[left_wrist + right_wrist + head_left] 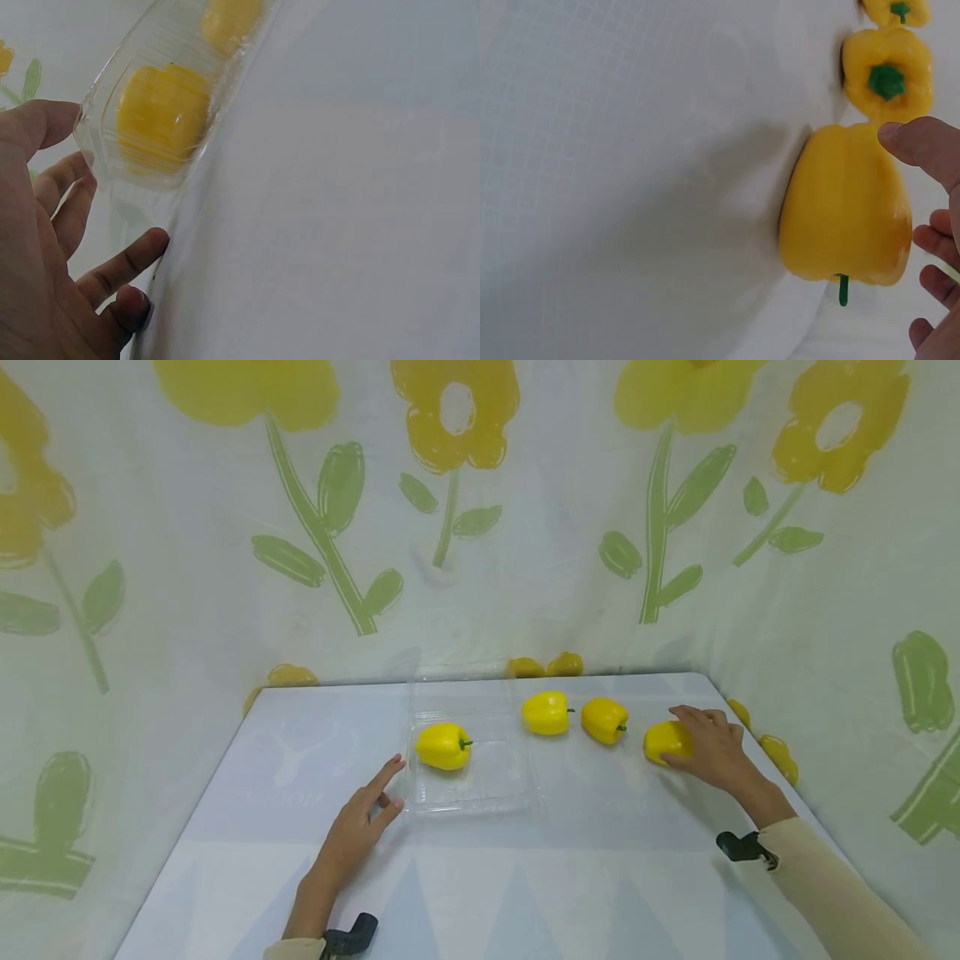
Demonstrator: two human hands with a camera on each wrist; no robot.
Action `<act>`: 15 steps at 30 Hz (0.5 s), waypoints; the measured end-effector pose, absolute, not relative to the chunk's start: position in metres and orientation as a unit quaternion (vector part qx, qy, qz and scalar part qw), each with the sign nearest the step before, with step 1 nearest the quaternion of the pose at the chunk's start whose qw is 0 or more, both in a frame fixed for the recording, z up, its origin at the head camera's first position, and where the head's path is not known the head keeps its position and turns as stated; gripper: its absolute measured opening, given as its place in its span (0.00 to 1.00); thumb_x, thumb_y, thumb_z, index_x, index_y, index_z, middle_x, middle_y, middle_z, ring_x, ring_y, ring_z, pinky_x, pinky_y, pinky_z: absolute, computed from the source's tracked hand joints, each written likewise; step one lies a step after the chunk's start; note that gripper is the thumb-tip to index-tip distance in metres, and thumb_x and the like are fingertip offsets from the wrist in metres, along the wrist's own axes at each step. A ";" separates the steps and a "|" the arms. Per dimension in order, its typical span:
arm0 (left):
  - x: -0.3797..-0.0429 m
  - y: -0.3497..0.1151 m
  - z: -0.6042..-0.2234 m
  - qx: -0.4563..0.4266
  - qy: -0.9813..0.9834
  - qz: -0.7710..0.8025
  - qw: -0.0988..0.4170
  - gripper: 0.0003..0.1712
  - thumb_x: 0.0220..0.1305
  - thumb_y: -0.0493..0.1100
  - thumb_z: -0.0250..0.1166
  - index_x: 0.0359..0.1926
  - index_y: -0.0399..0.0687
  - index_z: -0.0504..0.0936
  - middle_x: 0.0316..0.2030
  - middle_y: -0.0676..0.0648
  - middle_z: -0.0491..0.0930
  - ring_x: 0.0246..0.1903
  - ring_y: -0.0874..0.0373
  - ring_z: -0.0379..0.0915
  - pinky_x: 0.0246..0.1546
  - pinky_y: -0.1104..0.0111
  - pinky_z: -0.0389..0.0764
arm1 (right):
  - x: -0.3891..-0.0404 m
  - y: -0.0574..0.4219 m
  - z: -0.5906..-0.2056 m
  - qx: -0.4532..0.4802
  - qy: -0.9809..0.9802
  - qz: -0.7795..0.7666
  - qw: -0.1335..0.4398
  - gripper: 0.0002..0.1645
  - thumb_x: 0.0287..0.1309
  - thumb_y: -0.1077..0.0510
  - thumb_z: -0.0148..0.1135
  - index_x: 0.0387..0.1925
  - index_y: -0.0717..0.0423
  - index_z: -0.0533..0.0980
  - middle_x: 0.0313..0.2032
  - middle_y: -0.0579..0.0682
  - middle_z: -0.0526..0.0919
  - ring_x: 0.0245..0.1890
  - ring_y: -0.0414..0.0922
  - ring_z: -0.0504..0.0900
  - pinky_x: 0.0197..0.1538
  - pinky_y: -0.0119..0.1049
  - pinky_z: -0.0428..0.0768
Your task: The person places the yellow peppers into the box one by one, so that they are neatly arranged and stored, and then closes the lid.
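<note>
On the left, our left hand (pixel 356 827) rests with its fingers extended, fingertips at the near left corner of the clear container (pixel 465 806). That light touch seems right: thin, glossy plastic would probably flex or slide if we pressed hard. Its walls are ridged and its corners rounded, and the first pepper (pixel 442 746) lies in its left part on its side, stem pointing right. Just beside the container's right edge lies the second pepper (pixel 546 713), plump and smooth; next comes the third pepper (pixel 603 721), its deeper yellow lobes turned towards us around a short green stem.

At the right end, our right hand (pixel 712 747) curves over the fourth pepper (pixel 663 742), thumb against it; we cannot tell whether the fingers have closed on it. Here the step looks like taking hold of it. We would do best to spread thumb and fingers across the widest lobes, since the shiny skin may slip, and lift straight off the pale, faintly patterned surface (pixel 600 810), leaving its neighbour undisturbed.
</note>
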State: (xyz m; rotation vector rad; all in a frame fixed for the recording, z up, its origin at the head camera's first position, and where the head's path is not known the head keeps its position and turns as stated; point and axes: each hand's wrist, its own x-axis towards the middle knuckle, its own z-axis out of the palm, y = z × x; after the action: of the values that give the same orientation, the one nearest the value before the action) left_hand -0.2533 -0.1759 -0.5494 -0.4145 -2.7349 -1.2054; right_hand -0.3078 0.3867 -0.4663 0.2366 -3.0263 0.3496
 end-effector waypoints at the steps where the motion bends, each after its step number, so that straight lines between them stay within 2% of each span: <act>1: -0.253 -0.176 -0.549 -0.137 -0.905 -0.398 0.062 0.35 0.72 0.53 0.60 0.76 0.70 0.60 0.41 0.58 0.75 0.37 0.56 0.66 0.38 0.59 0.69 | -0.308 0.388 -0.466 0.078 -0.990 0.113 0.045 0.49 0.54 0.47 0.74 0.69 0.63 0.62 0.67 0.69 0.64 0.61 0.69 0.56 0.52 0.67 0.52; 15: -0.254 -0.175 -0.547 -0.134 -0.909 -0.391 0.060 0.35 0.72 0.52 0.60 0.76 0.67 0.60 0.39 0.56 0.74 0.36 0.56 0.66 0.35 0.60 0.68 | -0.307 0.395 -0.471 0.066 -0.991 0.108 0.044 0.47 0.53 0.48 0.74 0.67 0.65 0.64 0.65 0.70 0.64 0.60 0.69 0.57 0.52 0.67 0.52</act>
State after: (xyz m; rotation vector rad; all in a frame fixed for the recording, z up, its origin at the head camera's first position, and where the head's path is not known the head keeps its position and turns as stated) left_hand -0.2540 -0.1747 -0.5474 -0.4063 -2.7497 -1.1828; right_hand -0.3075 0.3953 -0.4707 0.2031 -3.0291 0.3294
